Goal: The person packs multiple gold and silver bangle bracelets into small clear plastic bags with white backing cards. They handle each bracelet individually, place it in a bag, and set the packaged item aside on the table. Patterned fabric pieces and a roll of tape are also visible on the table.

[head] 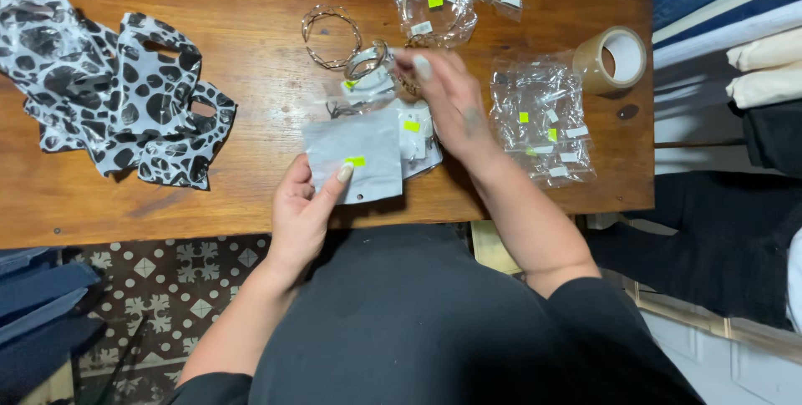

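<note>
**Head view: small packets being sorted at the near edge of the table**

The head camera is looking down on a wooden table (251,54). The left hand (302,209) is holding a flat grey pouch (355,159) at the near edge of the table, the thumb pressing on its face beside a small yellow-green sticker. The right hand (447,96) is reaching toward the middle of the table, its fingers closing narrowly around something small next to a silver bracelet (368,61); the hand is blurred, so I cannot tell exactly what it is gripping. A gold wire bangle (332,36) is lying just beside it.

I judge that the step in hand is picking a piece of jewellery for the pouch. The next move is asking for a steady left hand and a careful, short path for the right.

Open room is lying in the middle-left of the table, between the spotted black-and-white bags (117,88) at the left edge and the pouch. The right side is crowded: clear packets (543,121) are sitting near the right edge, a roll of brown tape (611,58) toward the far right corner, and bagged bangles (434,4) at the far edge.
</note>
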